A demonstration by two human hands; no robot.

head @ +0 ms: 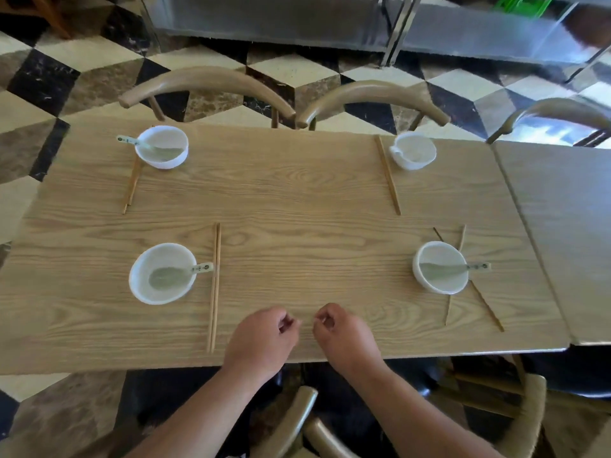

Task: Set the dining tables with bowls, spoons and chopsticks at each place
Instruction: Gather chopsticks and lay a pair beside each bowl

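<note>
Several white bowls stand on the wooden table (pixel 297 200), one at each place. The far left bowl (pixel 162 147) holds a spoon (pixel 130 140), with chopsticks (pixel 132 183) beside it. Chopsticks (pixel 387 175) lie left of the far right bowl (pixel 415 150). The near left bowl (pixel 162 273) holds a spoon (pixel 185 272), and chopsticks (pixel 215 287) lie to its right. The near right bowl (pixel 441 267) holds a spoon (pixel 463 267) and sits on a crossed pair of chopsticks (pixel 486 309). My left hand (pixel 261 338) and my right hand (pixel 344 335) hover near the front edge, fingers loosely curled, holding nothing.
Two wooden chairs (pixel 205 84) (pixel 373 94) stand at the far side, and a third (pixel 562 110) at the adjoining table (pixel 562 209) on the right. Chair backs (pixel 297 418) sit close below my arms. A steel counter (pixel 330 21) runs along the back.
</note>
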